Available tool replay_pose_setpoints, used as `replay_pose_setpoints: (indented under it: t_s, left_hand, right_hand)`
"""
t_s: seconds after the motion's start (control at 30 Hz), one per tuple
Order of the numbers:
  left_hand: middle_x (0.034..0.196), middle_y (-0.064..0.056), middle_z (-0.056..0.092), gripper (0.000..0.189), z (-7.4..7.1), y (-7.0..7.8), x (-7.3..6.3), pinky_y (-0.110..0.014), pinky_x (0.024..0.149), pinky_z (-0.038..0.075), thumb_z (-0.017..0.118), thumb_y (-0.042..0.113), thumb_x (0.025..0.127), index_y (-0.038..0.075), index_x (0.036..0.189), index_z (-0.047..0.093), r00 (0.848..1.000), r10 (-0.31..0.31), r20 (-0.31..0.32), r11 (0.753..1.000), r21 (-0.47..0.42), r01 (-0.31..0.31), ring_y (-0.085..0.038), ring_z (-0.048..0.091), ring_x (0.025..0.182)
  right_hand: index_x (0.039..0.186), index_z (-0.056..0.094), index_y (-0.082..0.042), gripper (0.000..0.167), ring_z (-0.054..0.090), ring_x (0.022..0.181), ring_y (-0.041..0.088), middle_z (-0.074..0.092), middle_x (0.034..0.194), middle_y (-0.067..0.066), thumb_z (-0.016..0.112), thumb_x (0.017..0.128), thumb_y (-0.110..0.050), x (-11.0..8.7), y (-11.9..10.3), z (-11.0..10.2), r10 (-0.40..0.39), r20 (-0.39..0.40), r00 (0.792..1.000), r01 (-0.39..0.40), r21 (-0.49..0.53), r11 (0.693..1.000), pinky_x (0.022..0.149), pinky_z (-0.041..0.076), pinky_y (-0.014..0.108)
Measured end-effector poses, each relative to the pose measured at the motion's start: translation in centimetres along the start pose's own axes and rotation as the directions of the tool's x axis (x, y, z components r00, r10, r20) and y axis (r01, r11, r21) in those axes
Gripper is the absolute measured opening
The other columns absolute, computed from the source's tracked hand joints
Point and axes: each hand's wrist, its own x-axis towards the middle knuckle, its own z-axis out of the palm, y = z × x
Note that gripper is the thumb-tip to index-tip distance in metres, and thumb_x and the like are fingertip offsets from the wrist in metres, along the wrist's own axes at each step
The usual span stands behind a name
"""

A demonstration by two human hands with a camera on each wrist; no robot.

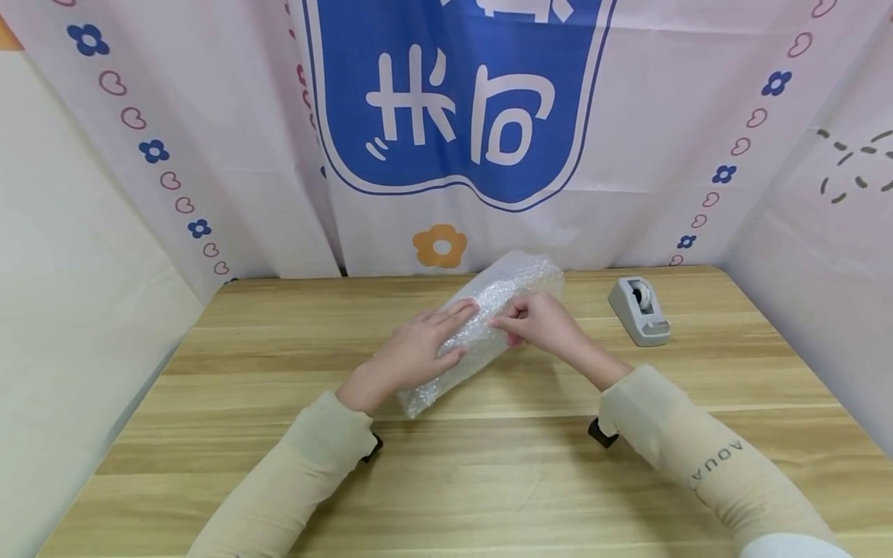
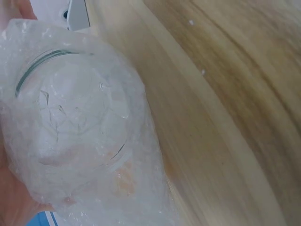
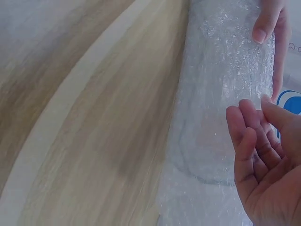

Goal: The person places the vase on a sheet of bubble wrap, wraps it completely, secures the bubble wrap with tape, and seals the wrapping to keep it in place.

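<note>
A long bundle of clear bubble wrap lies slantwise on the table. In the left wrist view, curved glass shows through the bubble wrap at its near end; the full shape inside is hidden. My left hand rests on the bundle's upper side, its fingers fairly straight and its thumb on the near side. My right hand is at the middle of the bundle. There its thumb and index finger pinch at the wrap's surface, with the other fingers curled loosely. Any thin piece between those fingertips is too small to make out.
A grey tape dispenser with a roll in it stands at the back right of the wooden table. Behind the table hangs a printed cloth; pale cloth walls rise at the left and right.
</note>
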Motion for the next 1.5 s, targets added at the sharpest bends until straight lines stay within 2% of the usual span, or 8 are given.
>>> replay_pose_setpoints:
  t_s: [0.3, 0.5, 0.73, 1.0, 1.2, 1.37, 1.47, 1.5]
  left_hand:
    - [0.167, 0.004, 0.027, 0.067, -0.2, 0.8, 0.0, -0.066, 0.089, 0.053, 0.059, 0.034, 0.104, 0.023, 0.163, 0.030, 1.000, 0.002, -0.008, 0.999, 0.050, -0.002, -0.049, 0.047, 0.135]
    - [0.168, 0.008, 0.025, 0.068, -0.1, 1.3, -0.2, -0.076, 0.089, 0.047, 0.059, 0.038, 0.104, 0.028, 0.164, 0.029, 0.999, -0.037, 0.014, 0.996, 0.076, 0.036, -0.047, 0.043, 0.139]
    - [0.168, 0.012, 0.021, 0.070, 0.1, 1.8, -0.3, -0.077, 0.092, 0.044, 0.060, 0.039, 0.103, 0.031, 0.164, 0.027, 0.998, -0.062, 0.015, 0.995, 0.079, 0.060, -0.048, 0.039, 0.142]
    - [0.169, 0.010, 0.018, 0.069, 0.6, 2.5, -0.4, -0.072, 0.091, 0.048, 0.061, 0.041, 0.103, 0.031, 0.163, 0.029, 0.999, -0.052, -0.012, 0.989, 0.140, 0.053, -0.047, 0.040, 0.141]
    - [0.170, 0.003, 0.019, 0.072, 0.6, 3.5, -0.6, -0.070, 0.091, 0.049, 0.066, 0.044, 0.099, 0.029, 0.162, 0.033, 0.998, -0.040, -0.039, 0.983, 0.178, 0.047, -0.048, 0.040, 0.141]
    - [0.170, 0.000, 0.021, 0.077, 0.3, 3.9, -0.7, -0.073, 0.092, 0.046, 0.069, 0.054, 0.095, 0.028, 0.160, 0.038, 0.999, -0.040, -0.031, 0.990, 0.133, 0.044, -0.050, 0.037, 0.142]
    - [0.169, -0.005, 0.022, 0.074, -0.4, 3.8, -0.7, -0.072, 0.099, 0.044, 0.067, 0.052, 0.096, 0.023, 0.159, 0.041, 0.999, -0.043, -0.020, 0.998, 0.037, 0.043, -0.048, 0.037, 0.143]
    - [0.168, -0.007, 0.023, 0.072, -0.7, 3.7, -0.8, -0.069, 0.101, 0.044, 0.067, 0.049, 0.098, 0.021, 0.159, 0.041, 0.999, -0.045, -0.024, 0.999, -0.006, 0.045, -0.046, 0.047, 0.137]
  right_hand:
    - [0.074, 0.069, -0.009, 0.029, 0.070, 0.070, 0.024, 0.071, 0.068, 0.002, 0.074, 0.097, -0.027, -0.5, 0.0, -0.7, 0.044, 0.036, 0.998, -0.044, -0.011, 0.999, 0.064, 0.054, 0.032]
    - [0.076, 0.070, -0.006, 0.027, 0.070, 0.072, 0.024, 0.070, 0.071, 0.004, 0.074, 0.097, -0.024, -0.9, 0.4, -0.7, 0.043, 0.056, 0.997, -0.044, 0.002, 0.999, 0.066, 0.057, 0.031]
    - [0.077, 0.071, -0.006, 0.026, 0.063, 0.074, 0.018, 0.071, 0.075, 0.005, 0.073, 0.096, -0.024, -1.3, 0.6, -0.8, 0.040, 0.049, 0.998, -0.038, -0.052, 0.998, 0.071, 0.052, 0.033]
    - [0.077, 0.076, 0.000, 0.037, 0.060, 0.068, 0.016, 0.074, 0.076, 0.009, 0.072, 0.097, -0.031, -2.0, 1.1, -0.6, 0.112, 0.051, 0.992, -0.108, -0.076, 0.991, 0.062, 0.050, 0.030]
    - [0.075, 0.072, 0.003, 0.037, 0.052, 0.060, 0.012, 0.069, 0.070, 0.009, 0.071, 0.098, -0.026, -2.3, 2.0, -0.4, 0.092, 0.043, 0.995, -0.091, -0.025, 0.996, 0.057, 0.046, 0.028]
    - [0.077, 0.072, 0.002, 0.034, 0.050, 0.060, 0.011, 0.068, 0.070, 0.008, 0.070, 0.100, -0.023, -2.3, 2.7, -0.2, 0.068, 0.051, 0.996, -0.067, -0.026, 0.997, 0.059, 0.045, 0.029]
    - [0.078, 0.072, 0.001, 0.033, 0.050, 0.062, 0.011, 0.068, 0.071, 0.009, 0.069, 0.100, -0.023, -2.3, 2.8, -0.1, 0.068, 0.053, 0.996, -0.066, -0.044, 0.997, 0.060, 0.045, 0.029]
    - [0.079, 0.072, 0.001, 0.032, 0.051, 0.062, 0.012, 0.068, 0.072, 0.010, 0.068, 0.100, -0.023, -2.3, 2.8, 0.0, 0.068, 0.053, 0.996, -0.066, -0.049, 0.997, 0.061, 0.045, 0.029]
